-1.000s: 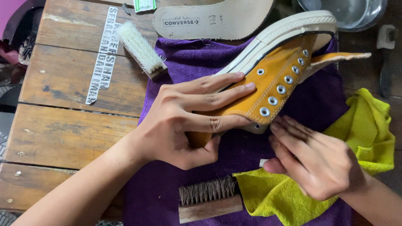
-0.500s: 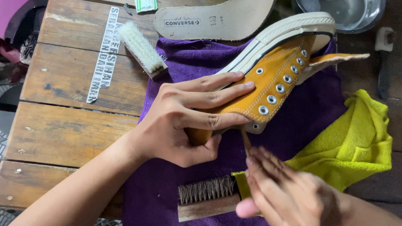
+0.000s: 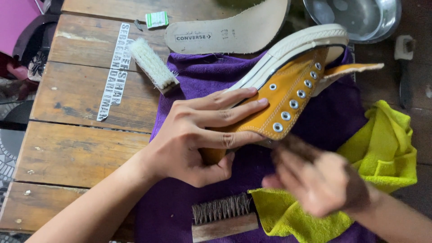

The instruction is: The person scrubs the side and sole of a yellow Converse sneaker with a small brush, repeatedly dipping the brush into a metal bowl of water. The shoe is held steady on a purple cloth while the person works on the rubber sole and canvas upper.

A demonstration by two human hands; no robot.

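Head view: left hand (image 3: 198, 139) clasps the mustard canvas high-top sneaker (image 3: 288, 94) on the purple towel (image 3: 333, 121), mid-tabletop. Light, soft upper; stiff sole offers best purchase. Right hand (image 3: 319, 182) blurred, grip indeterminate.

Left hand (image 3: 198, 135): enters from the lower left on a bare forearm that runs diagonally up toward the centre. Wrist roughly straight. Palm turned down and to the right. Four fingers (image 3: 234, 105) extended, close together and nearly parallel, pointing to the right. Thumb curled underneath, opposing the fingers in a clamping grasp.

Right hand (image 3: 321, 180): enters from the lower right, forearm bare. It lies just to the right of and below the left hand's fingertips, not touching them. Back of the hand faces the camera. Fingers point up and to the left, toward the left hand. Heavily blurred; finger positions and grasp cannot be determined.
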